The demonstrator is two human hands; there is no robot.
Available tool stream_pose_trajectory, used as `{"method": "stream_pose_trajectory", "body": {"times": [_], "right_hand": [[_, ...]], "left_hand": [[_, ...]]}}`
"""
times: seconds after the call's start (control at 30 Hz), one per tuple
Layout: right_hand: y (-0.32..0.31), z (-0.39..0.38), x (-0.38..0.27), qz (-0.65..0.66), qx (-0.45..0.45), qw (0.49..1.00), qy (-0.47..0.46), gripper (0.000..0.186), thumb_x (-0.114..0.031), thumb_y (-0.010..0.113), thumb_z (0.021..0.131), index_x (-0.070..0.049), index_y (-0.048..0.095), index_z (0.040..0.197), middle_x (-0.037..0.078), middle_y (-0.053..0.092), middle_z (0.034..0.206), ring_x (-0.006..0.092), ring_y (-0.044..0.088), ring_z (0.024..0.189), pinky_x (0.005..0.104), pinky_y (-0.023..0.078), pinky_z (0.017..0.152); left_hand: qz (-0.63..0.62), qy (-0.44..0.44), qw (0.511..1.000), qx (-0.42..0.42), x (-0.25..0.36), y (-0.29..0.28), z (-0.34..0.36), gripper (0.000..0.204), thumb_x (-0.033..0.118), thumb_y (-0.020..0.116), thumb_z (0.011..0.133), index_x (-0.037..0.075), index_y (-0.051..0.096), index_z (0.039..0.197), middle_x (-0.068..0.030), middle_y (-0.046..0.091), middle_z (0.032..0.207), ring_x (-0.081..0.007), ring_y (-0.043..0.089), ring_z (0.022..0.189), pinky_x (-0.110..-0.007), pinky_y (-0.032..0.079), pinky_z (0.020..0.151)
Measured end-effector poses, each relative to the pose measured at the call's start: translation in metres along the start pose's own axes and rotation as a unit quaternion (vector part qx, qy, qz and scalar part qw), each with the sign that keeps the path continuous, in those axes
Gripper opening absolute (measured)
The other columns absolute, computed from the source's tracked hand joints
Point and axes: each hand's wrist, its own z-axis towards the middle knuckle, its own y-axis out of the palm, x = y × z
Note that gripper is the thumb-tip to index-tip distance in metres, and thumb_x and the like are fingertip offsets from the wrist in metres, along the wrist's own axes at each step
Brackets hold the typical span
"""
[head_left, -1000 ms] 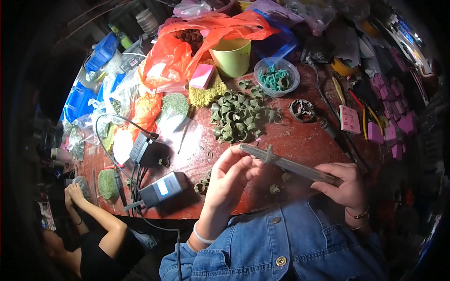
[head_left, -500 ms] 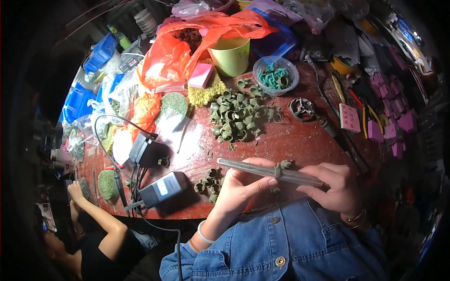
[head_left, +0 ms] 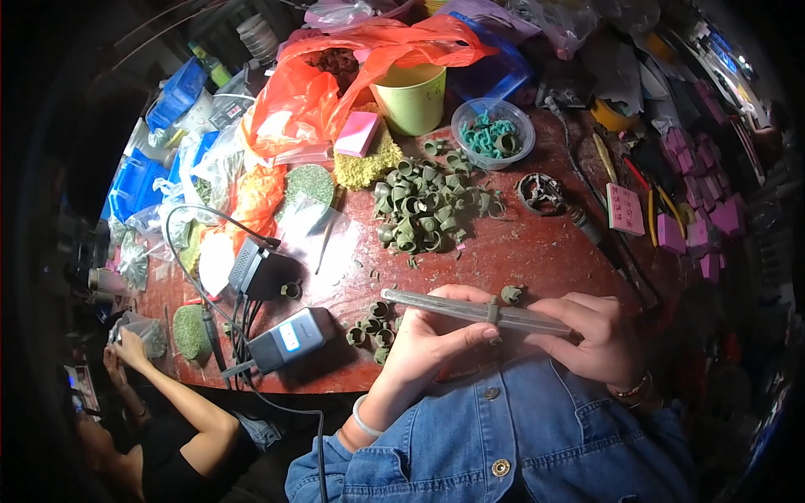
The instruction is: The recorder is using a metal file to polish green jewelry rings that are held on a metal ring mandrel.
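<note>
Tub [head_left: 527,139] holds teal pieces [head_left: 480,137]; hands [head_left: 590,334] grip a rod [head_left: 440,306].

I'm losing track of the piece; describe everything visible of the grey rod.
The grey rod is long and straight, its material unclear, with a green ring around it. It slants slightly, left end higher in the picture, above the red table. The left hand holds it, fingers behind, thumb by the ring; the right hand holds its right end.
</note>
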Motion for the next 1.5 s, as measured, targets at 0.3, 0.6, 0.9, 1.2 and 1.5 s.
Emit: {"method": "stream_pose_trajectory", "body": {"times": [0.3, 0.6, 0.9, 1.2, 1.5], "right_hand": [[0.003, 0.002, -0.003, 0.012, 0.001, 1.0, -0.002, 0.032, -0.017, 0.082, 0.074, -0.004, 0.067, 0.099, 0.01, 0.066, 0.077, 0.0253, 0.067, 0.065, 0.0339, 0.051, 0.055], [-0.004, -0.002, 0.003, 0.03, 0.011, 0.999, 0.003, 0.031, -0.014, 0.082, 0.073, -0.003, 0.068, 0.099, 0.009, 0.065, 0.074, 0.0222, 0.066, 0.063, 0.0317, 0.049, 0.053], [-0.004, 0.002, -0.001, 0.023, -0.003, 1.0, -0.014, 0.031, -0.012, 0.081, 0.074, -0.003, 0.067, 0.1, 0.009, 0.066, 0.076, 0.0227, 0.066, 0.063, 0.0319, 0.05, 0.053], [-0.001, 0.004, -0.002, 0.025, -0.006, 0.999, -0.022, 0.03, -0.011, 0.08, 0.074, -0.004, 0.067, 0.099, 0.01, 0.066, 0.076, 0.0244, 0.067, 0.065, 0.0334, 0.05, 0.053], [0.0, 0.0, 0.004, 0.023, -0.001, 1.0, -0.008, 0.031, -0.015, 0.081, 0.074, -0.004, 0.067, 0.1, 0.01, 0.066, 0.077, 0.0233, 0.067, 0.064, 0.0324, 0.05, 0.053]], "left_hand": [[-0.009, -0.018, 1.0, 0.015, 0.006, -0.004, -0.001, 0.038, -0.011, 0.076, 0.073, -0.003, 0.062, 0.107, -0.0109, 0.067, 0.101, -0.0179, 0.066, 0.093, -0.031, 0.055, 0.084], [-0.062, 0.05, 0.996, 0.038, 0.01, -0.022, -0.003, 0.035, -0.006, 0.073, 0.078, -0.004, 0.061, 0.111, -0.0115, 0.068, 0.098, -0.019, 0.067, 0.089, -0.032, 0.056, 0.082], [0.012, -0.09, 0.995, 0.045, 0.001, 0.01, -0.004, 0.037, -0.012, 0.072, 0.077, -0.003, 0.059, 0.11, -0.0138, 0.067, 0.106, -0.0208, 0.067, 0.094, -0.033, 0.056, 0.086], [0.018, -0.086, 0.996, 0.026, -0.001, 0.009, -0.004, 0.039, -0.001, 0.076, 0.079, 0.0, 0.059, 0.114, -0.0104, 0.067, 0.107, -0.0156, 0.064, 0.098, -0.029, 0.054, 0.085], [-0.014, -0.046, 0.999, -0.009, 0.0, -0.003, -0.003, 0.037, 0.001, 0.075, 0.081, -0.001, 0.06, 0.115, -0.0074, 0.068, 0.106, -0.0136, 0.063, 0.099, -0.03, 0.051, 0.09]]}}
